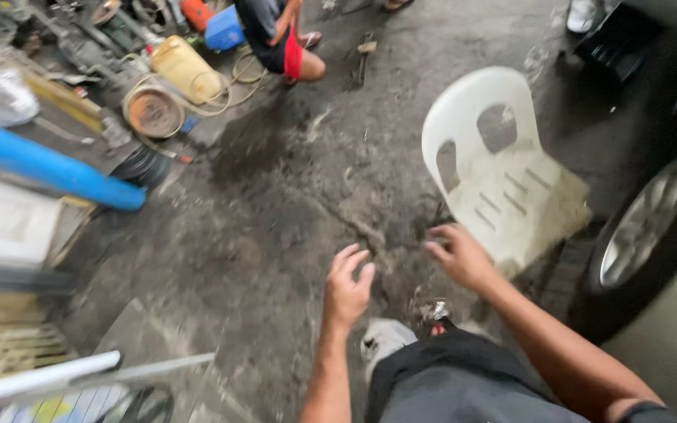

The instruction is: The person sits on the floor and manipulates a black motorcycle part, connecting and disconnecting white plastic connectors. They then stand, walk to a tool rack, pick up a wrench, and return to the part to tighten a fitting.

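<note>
On a stained workshop floor (276, 196), a dirty white plastic chair (503, 176) stands just beyond the right hand (460, 254); both it and the left hand (346, 286) are open, holding nothing.

Stained, dark concrete floor (276, 196) is spreading across the workshop. A white plastic chair (503, 172) is standing on it. A car wheel (644, 223) is showing at one edge. Daylight is falling evenly, flat, without hard shadows.
</note>
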